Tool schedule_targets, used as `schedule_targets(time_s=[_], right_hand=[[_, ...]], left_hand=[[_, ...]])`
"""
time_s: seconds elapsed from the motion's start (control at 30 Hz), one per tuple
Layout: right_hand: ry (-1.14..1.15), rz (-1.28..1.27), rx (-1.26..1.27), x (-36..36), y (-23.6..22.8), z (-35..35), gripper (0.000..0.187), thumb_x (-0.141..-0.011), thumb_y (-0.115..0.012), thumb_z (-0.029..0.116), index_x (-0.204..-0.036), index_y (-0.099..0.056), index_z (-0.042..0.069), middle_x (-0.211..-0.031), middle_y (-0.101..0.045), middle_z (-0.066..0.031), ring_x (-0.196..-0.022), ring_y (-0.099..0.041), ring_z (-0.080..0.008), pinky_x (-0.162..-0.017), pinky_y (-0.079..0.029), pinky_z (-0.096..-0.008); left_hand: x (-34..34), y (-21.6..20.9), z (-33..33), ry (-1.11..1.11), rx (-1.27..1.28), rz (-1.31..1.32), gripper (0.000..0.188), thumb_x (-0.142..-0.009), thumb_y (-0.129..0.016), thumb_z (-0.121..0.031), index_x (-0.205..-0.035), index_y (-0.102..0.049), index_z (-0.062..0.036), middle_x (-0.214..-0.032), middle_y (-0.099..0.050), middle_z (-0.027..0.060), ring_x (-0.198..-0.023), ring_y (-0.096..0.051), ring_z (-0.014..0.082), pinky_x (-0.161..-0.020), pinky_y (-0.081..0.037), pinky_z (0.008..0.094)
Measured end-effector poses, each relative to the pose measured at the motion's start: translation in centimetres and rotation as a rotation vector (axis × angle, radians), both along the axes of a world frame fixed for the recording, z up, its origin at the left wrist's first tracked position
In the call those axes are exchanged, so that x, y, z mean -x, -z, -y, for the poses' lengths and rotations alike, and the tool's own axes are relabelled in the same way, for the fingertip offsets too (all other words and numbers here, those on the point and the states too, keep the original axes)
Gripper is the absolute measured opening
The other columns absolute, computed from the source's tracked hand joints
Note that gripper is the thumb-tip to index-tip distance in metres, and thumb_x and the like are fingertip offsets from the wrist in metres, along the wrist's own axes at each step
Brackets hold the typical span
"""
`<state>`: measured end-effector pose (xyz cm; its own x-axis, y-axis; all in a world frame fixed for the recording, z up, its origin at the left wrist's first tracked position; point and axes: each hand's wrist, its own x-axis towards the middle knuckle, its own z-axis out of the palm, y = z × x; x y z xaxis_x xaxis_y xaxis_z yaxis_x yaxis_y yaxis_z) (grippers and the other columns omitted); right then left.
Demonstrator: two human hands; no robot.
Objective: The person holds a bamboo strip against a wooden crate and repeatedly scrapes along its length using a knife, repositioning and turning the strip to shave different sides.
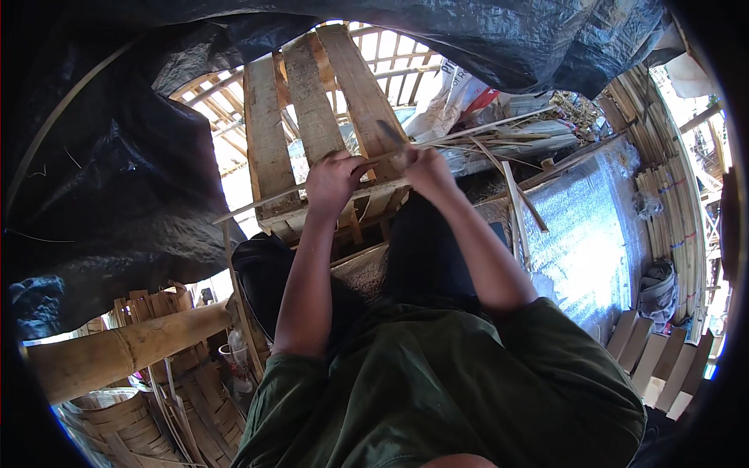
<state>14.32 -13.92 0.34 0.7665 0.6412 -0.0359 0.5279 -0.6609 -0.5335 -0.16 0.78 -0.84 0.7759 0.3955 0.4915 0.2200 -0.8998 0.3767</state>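
Over wooden planks (pixel 310 101), long thin pale strip (pixel 261 203), left hand (pixel 331 184) curled round it, right hand (pixel 430 175) clenching a knife (pixel 392 132).

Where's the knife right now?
Head view, upper middle: the knife is in the right hand, its blade pointing up and left, seen against the rightmost wooden plank.

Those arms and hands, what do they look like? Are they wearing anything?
Short, dark green sleeves cover the upper arms. Below them, the forearms are bare and narrow toward the wrists. The left hand and right hand are ungloved. Small details, like rings, are too blurry to tell.
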Motion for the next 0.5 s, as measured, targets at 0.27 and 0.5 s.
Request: schedule_targets(time_s=[0.27, 0.5], right_hand=[[0.530, -0.082, 0.008, -12.3, 3.6, 6.8, 0.057, -0.101, -0.047, 0.046, -0.086, -0.068, -0.005, -0.077, -0.069, -0.0265, -0.070, -0.071, -0.0419, -0.057, -0.055, -0.0502], [0.500, 0.107, -0.025, -10.4, 3.8, 5.4, 0.052, -0.101, -0.049, 0.043, -0.098, -0.067, -0.006, -0.080, -0.070, -0.0258, -0.074, -0.071, -0.0431, -0.053, -0.054, -0.0475]], left_hand=[[-0.6, 0.0, 0.7, 0.003, -0.008, 0.007, 0.026, -0.083, -0.073, -0.044, -0.083, -0.077, -0.0179, -0.071, -0.061, 0.0033, -0.068, -0.065, 0.0242, -0.058, -0.052, 0.0374], [0.4, -0.4, 0.0, -0.003, -0.004, -0.023, 0.025, -0.082, -0.074, -0.042, -0.084, -0.077, -0.0175, -0.071, -0.062, 0.0034, -0.067, -0.065, 0.0245, -0.059, -0.052, 0.0371]])
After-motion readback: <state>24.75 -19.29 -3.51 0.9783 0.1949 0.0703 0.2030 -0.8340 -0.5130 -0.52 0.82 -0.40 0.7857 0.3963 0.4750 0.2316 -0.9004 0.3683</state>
